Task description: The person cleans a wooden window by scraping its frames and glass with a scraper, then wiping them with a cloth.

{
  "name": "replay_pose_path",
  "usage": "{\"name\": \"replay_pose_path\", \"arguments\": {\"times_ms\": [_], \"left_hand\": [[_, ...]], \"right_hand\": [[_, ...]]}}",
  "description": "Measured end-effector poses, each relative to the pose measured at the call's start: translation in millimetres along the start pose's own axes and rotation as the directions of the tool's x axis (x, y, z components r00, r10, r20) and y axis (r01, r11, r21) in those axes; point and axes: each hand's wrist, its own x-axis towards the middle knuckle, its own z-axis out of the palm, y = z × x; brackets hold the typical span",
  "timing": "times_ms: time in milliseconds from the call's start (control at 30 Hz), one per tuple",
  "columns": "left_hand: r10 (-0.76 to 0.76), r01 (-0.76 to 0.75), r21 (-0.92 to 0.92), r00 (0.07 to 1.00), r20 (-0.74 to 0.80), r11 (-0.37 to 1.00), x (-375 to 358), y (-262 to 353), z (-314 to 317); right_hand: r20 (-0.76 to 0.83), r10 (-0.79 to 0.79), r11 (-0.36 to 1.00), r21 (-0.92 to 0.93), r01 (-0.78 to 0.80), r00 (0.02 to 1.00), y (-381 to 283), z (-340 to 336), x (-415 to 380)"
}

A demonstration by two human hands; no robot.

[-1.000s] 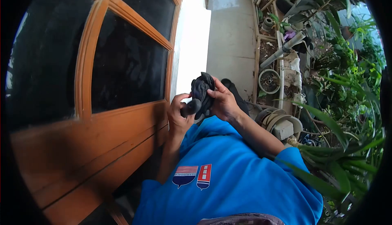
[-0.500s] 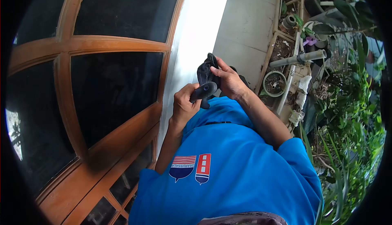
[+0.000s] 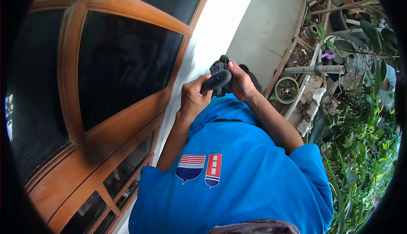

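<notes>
Black bundle of folded fabric in front of blue shirt, between both hands. Dark, round-ended handle against it. Left hand curled narrow around handle. Right hand closed on bundle's side, thumb up near top; far fingers hidden. Left of hands, orange-brown wooden frame with dark glass. Beyond, pale tiled floor. To right, round pot, grey pipe, green plants.

Just beyond the blue shirt, the left hand grips a dark, round-ended handle; the right hand holds a dark bundle partly hidden by it. Wood-framed glass stands left of the shirt, leafy plants right.
</notes>
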Motion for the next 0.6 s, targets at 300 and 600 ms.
{"name": "replay_pose_path", "arguments": {"times_ms": [300, 600], "left_hand": [[0.024, -0.024, -0.007, 0.999, -0.023, 1.000, -35, -26, -31], [-0.055, 0.049, -0.150, 0.998, -0.035, 0.988, -43, -31, -68]], "right_hand": [[0.200, -0.114, 0.969, -0.195, 0.153, 0.973, 99, -8, 15], [0.028, -0.332, 0.842, -0.442, 0.309, 0.943, 114, -6, 33]]}}
